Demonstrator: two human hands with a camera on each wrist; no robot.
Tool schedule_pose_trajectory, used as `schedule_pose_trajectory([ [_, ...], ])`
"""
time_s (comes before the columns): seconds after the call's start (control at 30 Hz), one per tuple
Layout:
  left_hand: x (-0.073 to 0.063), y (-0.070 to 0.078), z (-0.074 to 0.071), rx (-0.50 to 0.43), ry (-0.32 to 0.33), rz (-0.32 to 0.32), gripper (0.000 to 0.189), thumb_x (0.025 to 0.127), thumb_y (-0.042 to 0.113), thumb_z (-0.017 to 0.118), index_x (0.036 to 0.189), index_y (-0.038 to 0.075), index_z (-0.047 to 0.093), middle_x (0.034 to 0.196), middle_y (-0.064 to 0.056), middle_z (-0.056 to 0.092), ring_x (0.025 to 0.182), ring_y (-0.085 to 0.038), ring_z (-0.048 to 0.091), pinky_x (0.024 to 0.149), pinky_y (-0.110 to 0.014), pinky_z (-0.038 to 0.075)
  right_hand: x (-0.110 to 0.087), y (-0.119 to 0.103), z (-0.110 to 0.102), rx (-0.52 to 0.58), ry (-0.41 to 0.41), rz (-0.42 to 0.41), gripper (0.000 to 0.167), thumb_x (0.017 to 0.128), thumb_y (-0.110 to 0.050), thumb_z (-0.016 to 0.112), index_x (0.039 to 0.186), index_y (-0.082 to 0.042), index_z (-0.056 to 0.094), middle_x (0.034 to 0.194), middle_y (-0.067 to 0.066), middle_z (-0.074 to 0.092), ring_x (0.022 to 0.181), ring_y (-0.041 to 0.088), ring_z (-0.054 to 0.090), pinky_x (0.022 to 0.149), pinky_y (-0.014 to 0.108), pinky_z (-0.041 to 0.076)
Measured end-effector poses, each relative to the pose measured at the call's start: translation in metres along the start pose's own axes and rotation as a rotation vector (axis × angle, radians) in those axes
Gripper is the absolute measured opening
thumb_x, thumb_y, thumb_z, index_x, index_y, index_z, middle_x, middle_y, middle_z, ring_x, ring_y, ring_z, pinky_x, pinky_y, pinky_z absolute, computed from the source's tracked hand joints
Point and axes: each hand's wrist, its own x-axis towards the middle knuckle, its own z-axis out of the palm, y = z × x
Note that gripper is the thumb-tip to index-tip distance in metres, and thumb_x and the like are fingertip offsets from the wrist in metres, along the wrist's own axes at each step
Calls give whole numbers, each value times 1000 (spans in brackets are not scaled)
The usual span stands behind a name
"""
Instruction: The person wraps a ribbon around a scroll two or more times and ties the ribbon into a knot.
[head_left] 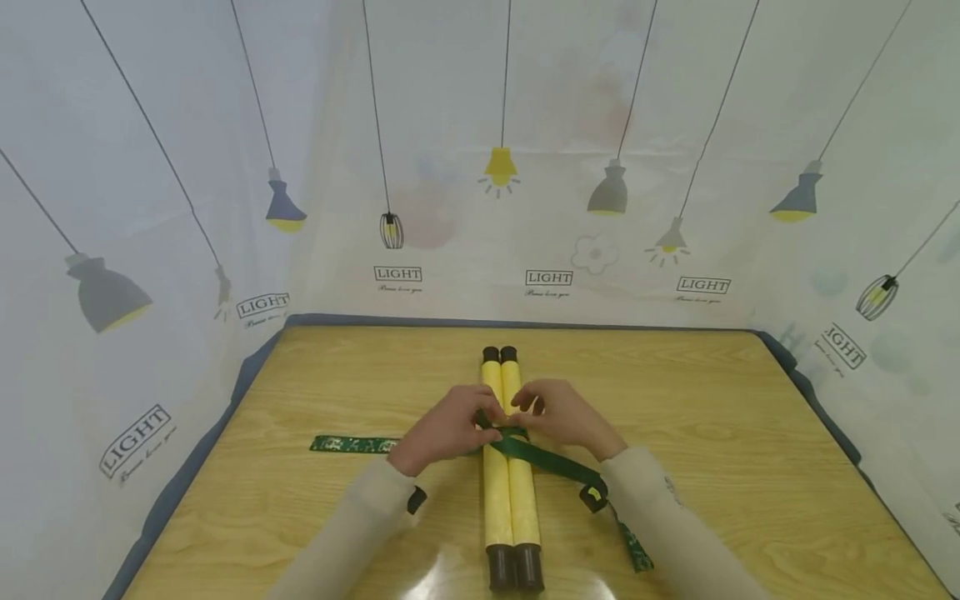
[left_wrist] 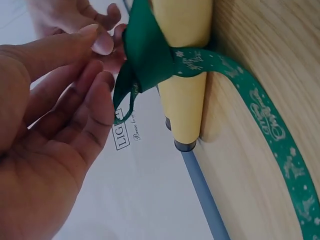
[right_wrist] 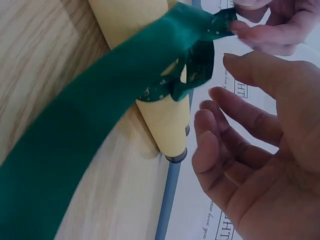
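Note:
Two yellow tubes (head_left: pixel 498 500) with dark end caps lie side by side on the table, pointing away from me. A green ribbon (head_left: pixel 551 463) with a pale print is wrapped around their middle and forms a small loop on top. My left hand (head_left: pixel 448 423) is over the tubes from the left, pinching a piece of the ribbon (right_wrist: pixel 223 22) between its fingertips. On the other side my right hand (head_left: pixel 567 414) hovers close to the loop, fingers loosely bent and thumb apart, with nothing between them in the right wrist view.
One printed ribbon tail (head_left: pixel 351 444) stretches left across the wooden table (head_left: pixel 660 383); the other runs right, under my right forearm. Dark wrist straps (head_left: pixel 594 497) show below the sleeves. A white curtain (head_left: pixel 457 100) printed with lamps surrounds the table.

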Motion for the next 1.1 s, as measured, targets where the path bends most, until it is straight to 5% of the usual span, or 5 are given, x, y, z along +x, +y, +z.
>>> schedule_pose_trajectory([
  [0.13,0,-1,4,85,-59,-19,16,89,7,80,105,7,80,98,-1,69,86,-12,64,73,-20,53,8,-3,7,-23,-16,-10,27,95,-24,75,113,-3,76,95,5,70,77,9,61,67,23,52],
  [0.5,3,-7,15,249,-52,12,5,93,8,76,92,11,80,90,2,71,82,-9,61,74,-21,52,11,2,14,-15,-16,22,10,99,-17,70,99,-14,79,86,-2,71,69,7,55,60,23,47],
  [0.93,11,-3,32,327,177,-82,10,92,9,75,83,14,75,79,2,72,68,-7,59,63,-21,50,6,4,14,125,-20,43,13,101,-19,66,102,-14,78,94,-2,76,82,9,64,73,29,54],
  [1.1,15,-1,38,303,222,-163,9,90,9,77,83,12,71,80,0,72,67,-8,61,61,-20,50,6,6,16,225,-20,138,15,102,-20,64,104,-13,78,100,0,76,86,12,65,75,31,55],
])
